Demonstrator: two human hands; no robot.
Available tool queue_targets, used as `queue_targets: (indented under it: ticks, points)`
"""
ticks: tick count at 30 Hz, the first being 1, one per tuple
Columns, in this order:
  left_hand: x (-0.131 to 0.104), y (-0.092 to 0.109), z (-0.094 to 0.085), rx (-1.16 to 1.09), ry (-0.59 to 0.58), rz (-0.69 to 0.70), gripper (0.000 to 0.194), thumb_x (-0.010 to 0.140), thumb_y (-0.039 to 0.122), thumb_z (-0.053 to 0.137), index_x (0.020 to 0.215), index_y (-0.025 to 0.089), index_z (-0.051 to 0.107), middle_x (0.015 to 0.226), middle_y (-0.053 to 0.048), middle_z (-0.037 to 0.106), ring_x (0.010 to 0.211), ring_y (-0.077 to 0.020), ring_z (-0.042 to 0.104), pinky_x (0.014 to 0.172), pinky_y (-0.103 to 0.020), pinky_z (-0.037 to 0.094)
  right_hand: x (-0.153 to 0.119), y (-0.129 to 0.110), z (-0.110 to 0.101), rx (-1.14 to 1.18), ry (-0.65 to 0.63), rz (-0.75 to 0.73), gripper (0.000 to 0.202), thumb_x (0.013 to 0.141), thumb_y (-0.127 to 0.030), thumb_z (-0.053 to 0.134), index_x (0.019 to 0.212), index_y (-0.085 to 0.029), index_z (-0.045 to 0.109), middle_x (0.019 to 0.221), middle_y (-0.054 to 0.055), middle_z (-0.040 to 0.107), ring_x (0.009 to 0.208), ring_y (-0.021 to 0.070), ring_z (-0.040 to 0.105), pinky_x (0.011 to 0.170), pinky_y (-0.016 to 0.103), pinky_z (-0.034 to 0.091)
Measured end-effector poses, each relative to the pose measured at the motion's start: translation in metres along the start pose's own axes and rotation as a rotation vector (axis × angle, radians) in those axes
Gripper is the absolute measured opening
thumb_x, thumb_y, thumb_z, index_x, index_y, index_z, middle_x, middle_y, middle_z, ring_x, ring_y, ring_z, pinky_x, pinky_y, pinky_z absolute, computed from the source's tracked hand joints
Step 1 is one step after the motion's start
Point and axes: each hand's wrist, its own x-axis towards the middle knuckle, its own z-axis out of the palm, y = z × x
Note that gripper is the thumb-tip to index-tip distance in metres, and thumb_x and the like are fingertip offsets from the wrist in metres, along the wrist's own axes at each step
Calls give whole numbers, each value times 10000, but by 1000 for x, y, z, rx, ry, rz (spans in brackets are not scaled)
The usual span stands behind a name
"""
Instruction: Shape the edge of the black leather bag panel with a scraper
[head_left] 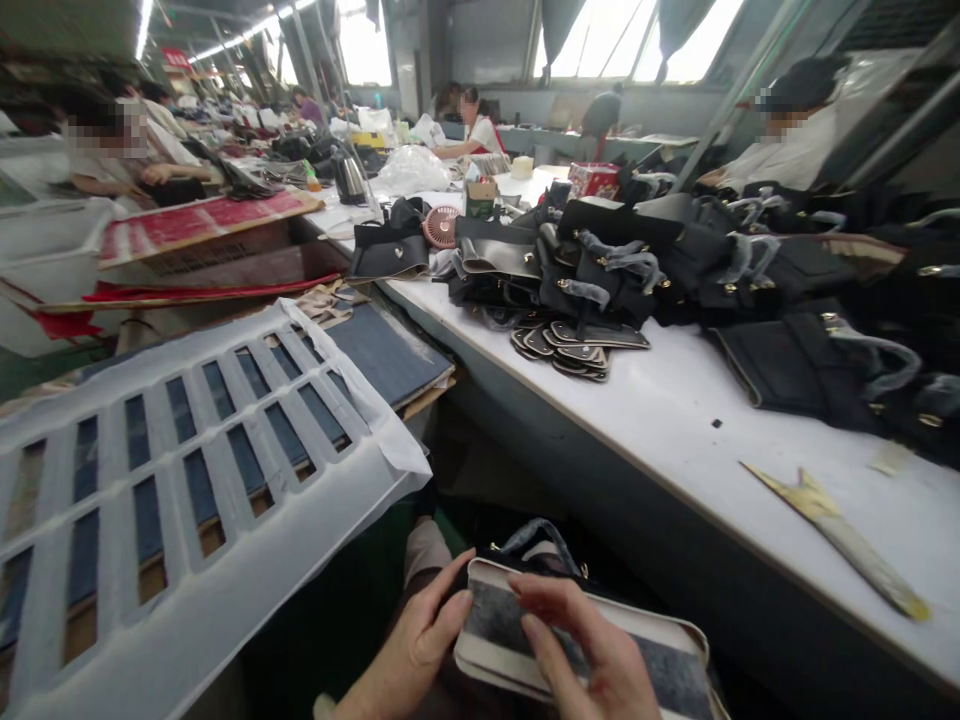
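A dark bag with a clear-wrapped handle lies over my lap, its grey panel (495, 622) with cream edges facing up. My left hand (420, 640) grips the near left corner of this bag, thumb on top and fingers along the side. Over the panel, my right hand (589, 650) has its index finger and thumb bent toward each other near the left part. Whether anything small is between those fingertips cannot be made out. The lower part of the bag is cut off by the frame's bottom edge.
A white slotted frame (169, 490) stands at the left. On the white table (645, 400) are piled black bags (600, 260), stacked dark pieces (574, 350), a worn yellow-grey tool (847, 540) and a pink fan (441, 227). Several people sit farther back.
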Motion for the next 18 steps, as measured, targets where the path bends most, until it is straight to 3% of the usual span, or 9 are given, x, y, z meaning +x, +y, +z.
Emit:
queue_targets:
  ticks: [2, 4, 7, 9, 11, 14, 18]
  points:
    - [2, -2, -1, -70, -9, -30, 622, 909, 544, 542, 1436, 220, 488, 1505, -67, 474, 1426, -267, 372, 1212, -399, 234, -10, 4, -28, 61, 158, 102, 211, 929, -415, 583, 1048, -280, 694, 1043, 12, 744, 954, 160, 705, 856, 155, 529]
    - [4, -4, 1, -230, -28, -58, 648, 851, 512, 627, 1418, 217, 514, 1486, -79, 497, 1417, -296, 383, 1208, -434, 242, -21, 20, -57, 92, 357, 244, 272, 862, -481, 664, 1016, -261, 714, 1038, 24, 751, 942, 157, 709, 822, 104, 519]
    - [6, -5, 6, -501, -39, -112, 649, 826, 447, 657, 1409, 194, 525, 1421, -116, 562, 1361, -331, 457, 1161, -473, 329, -33, 62, -89, 227, 669, 480, 465, 729, -598, 749, 967, -202, 693, 982, 62, 755, 918, 168, 702, 802, 99, 523]
    - [6, -4, 9, -556, 9, -128, 598, 852, 423, 627, 1396, 192, 538, 1383, -122, 593, 1321, -328, 503, 1143, -479, 352, -39, 96, -98, 336, 732, 605, 587, 630, -652, 787, 951, -176, 667, 940, 82, 753, 896, 190, 697, 802, 149, 543]
    - [7, -3, 10, -514, 34, -113, 574, 840, 415, 637, 1365, 195, 568, 1358, -119, 612, 1284, -324, 536, 1137, -478, 358, -43, 126, -95, 393, 677, 711, 671, 575, -699, 780, 959, -165, 646, 941, 108, 747, 900, 240, 691, 813, 256, 567]
    - [9, -1, 10, -355, 24, -52, 566, 816, 469, 644, 1315, 204, 609, 1365, -110, 606, 1267, -330, 544, 1129, -473, 370, -43, 155, -78, 351, 431, 776, 721, 587, -804, 666, 936, -173, 646, 966, 137, 734, 947, 319, 664, 832, 400, 543]
    - [10, 4, 4, -54, 81, 24, 556, 862, 579, 555, 1302, 244, 617, 1416, -81, 571, 1317, -326, 502, 1159, -493, 331, -22, 171, -52, 362, 189, 764, 633, 602, -816, 642, 701, -190, 652, 797, 112, 708, 874, 325, 652, 803, 415, 517]
